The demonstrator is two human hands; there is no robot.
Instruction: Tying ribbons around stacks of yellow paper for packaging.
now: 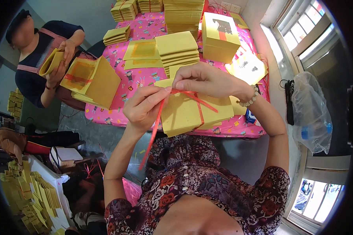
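A thick bundle of yellow paper lies at the table's near edge, right in front of me. Red plastic ribbon runs across its top, and one loose end hangs down past my left wrist. My left hand pinches the ribbon at the bundle's upper left corner. Close beside it, my right hand has its thumb and fingers pressed together on the ribbon too, its fingertips nearly meeting the left ones. Just beyond my hands stands a stack of folded yellow paper.
The table has a pink patterned cloth. Tall yellow stacks and a block of yellow paper stand farther back. At the left, a co-worker holds folded yellow paper near another bundle. A clear plastic bag hangs at the right.
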